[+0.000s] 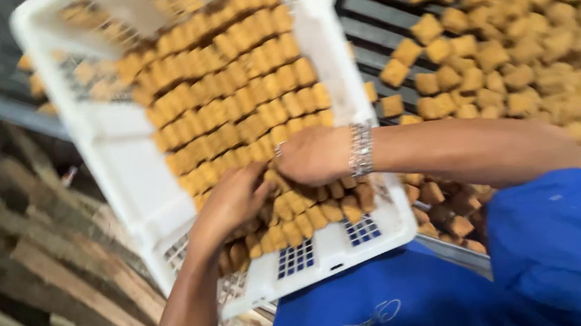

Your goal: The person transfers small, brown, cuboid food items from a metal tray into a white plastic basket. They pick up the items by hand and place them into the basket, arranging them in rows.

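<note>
I see both hands' fingertips buried among blurred fried cubes (241, 103), and the white crate (125, 166) cropped at the top edge.

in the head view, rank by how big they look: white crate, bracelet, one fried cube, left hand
1. white crate
2. left hand
3. and 4. bracelet and a fried cube: look about alike, so not ranked

Rough wooden planks (65, 280) lower left; dark slatted rack (391, 23) upper right.
</note>
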